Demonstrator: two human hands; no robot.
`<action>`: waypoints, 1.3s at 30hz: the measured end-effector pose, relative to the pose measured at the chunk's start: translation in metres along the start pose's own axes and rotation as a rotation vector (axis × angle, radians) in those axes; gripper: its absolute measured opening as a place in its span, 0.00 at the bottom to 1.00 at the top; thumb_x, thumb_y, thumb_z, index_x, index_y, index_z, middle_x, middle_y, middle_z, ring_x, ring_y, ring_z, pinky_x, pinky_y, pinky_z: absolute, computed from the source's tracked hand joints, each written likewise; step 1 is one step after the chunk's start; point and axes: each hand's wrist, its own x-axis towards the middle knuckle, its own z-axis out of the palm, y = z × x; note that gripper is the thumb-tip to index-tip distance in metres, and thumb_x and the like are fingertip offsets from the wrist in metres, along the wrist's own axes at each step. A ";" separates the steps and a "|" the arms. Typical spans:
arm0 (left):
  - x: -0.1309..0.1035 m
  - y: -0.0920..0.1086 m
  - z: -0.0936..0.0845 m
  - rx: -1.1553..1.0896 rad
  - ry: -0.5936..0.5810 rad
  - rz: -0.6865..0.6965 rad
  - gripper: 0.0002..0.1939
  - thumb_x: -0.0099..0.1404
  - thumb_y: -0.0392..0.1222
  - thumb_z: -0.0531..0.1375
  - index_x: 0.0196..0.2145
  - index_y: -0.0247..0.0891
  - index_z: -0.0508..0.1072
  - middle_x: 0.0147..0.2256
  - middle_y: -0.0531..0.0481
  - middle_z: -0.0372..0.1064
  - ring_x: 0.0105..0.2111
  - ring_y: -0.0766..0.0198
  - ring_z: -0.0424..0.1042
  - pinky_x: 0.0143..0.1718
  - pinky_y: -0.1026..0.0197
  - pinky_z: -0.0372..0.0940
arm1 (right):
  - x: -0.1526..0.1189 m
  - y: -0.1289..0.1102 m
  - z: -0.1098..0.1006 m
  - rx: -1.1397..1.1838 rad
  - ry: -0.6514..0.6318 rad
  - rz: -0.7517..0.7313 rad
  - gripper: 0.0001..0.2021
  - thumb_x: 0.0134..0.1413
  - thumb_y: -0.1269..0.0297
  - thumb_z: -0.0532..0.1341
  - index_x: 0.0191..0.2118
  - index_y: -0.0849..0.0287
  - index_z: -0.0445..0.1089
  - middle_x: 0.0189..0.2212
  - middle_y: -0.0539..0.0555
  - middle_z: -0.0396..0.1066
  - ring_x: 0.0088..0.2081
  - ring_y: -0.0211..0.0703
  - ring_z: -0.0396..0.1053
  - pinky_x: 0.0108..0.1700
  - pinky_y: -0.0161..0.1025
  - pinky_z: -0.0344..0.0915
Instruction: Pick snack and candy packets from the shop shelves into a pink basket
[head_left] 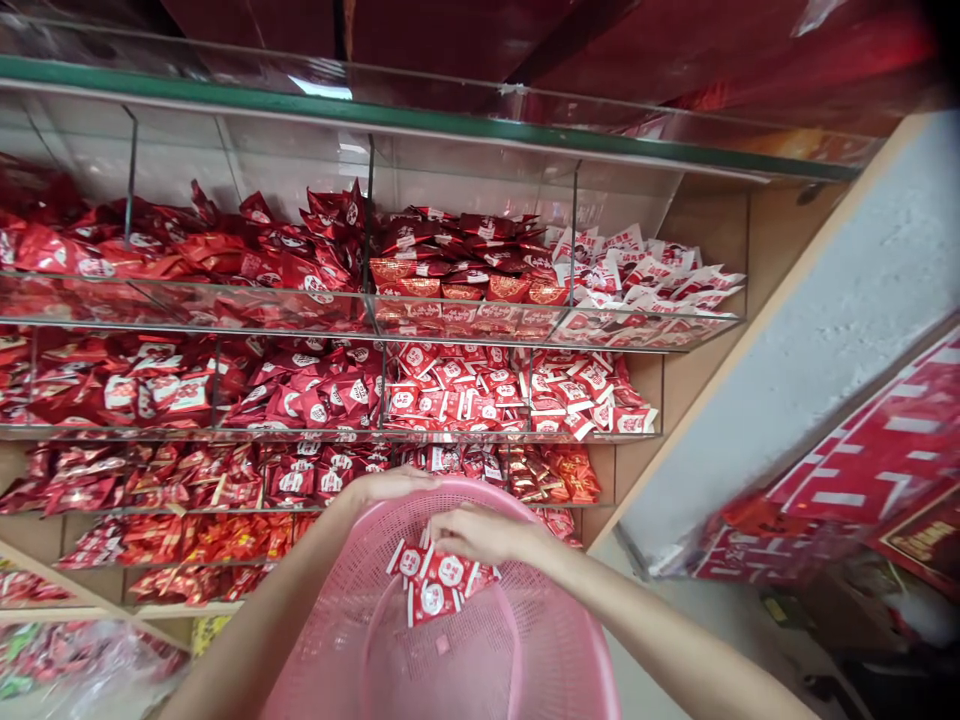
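A pink perforated plastic basket is in front of me, tilted so that I look down into it. My left hand is closed over the far left part of its rim. Inside the basket my right hand is closed, with bent fingers at the top edge of a few small red-and-white candy packets. The packets lie against the upper inner wall of the basket, partly covered by my fingers. Part of the basket floor shows below them.
Glass-fronted shelves with dividers hold heaps of red packets; white-and-red packets fill the upper right compartment. A green-edged glass shelf runs above. To the right stand a grey wall and red printed packaging. Plastic-wrapped goods lie lower left.
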 end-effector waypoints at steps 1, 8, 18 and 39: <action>-0.001 0.002 0.001 -0.014 0.001 -0.013 0.22 0.52 0.59 0.59 0.37 0.42 0.77 0.38 0.52 0.75 0.41 0.55 0.69 0.42 0.61 0.61 | 0.003 0.006 0.006 -0.090 -0.044 -0.035 0.04 0.50 0.70 0.57 0.27 0.57 0.68 0.21 0.45 0.65 0.24 0.33 0.58 0.32 0.33 0.56; -0.010 0.003 0.004 -0.084 0.016 -0.032 0.21 0.52 0.57 0.61 0.37 0.41 0.77 0.38 0.50 0.75 0.40 0.56 0.70 0.42 0.60 0.62 | 0.019 0.010 0.028 -0.492 -0.060 -0.195 0.08 0.49 0.72 0.59 0.21 0.57 0.66 0.20 0.46 0.66 0.28 0.37 0.61 0.35 0.36 0.55; -0.011 0.000 0.004 -0.054 0.052 0.009 0.22 0.53 0.56 0.61 0.39 0.40 0.77 0.42 0.50 0.74 0.45 0.54 0.67 0.48 0.59 0.59 | 0.016 0.003 0.038 -0.672 -0.090 -0.166 0.05 0.51 0.63 0.59 0.34 0.58 0.68 0.33 0.53 0.69 0.40 0.44 0.62 0.41 0.42 0.57; -0.003 -0.019 0.001 -0.073 0.024 0.025 0.21 0.52 0.57 0.60 0.37 0.40 0.77 0.37 0.50 0.75 0.38 0.57 0.69 0.43 0.60 0.60 | -0.011 -0.037 -0.081 -0.861 0.476 -0.113 0.11 0.60 0.64 0.48 0.36 0.60 0.66 0.32 0.54 0.68 0.36 0.41 0.60 0.39 0.38 0.55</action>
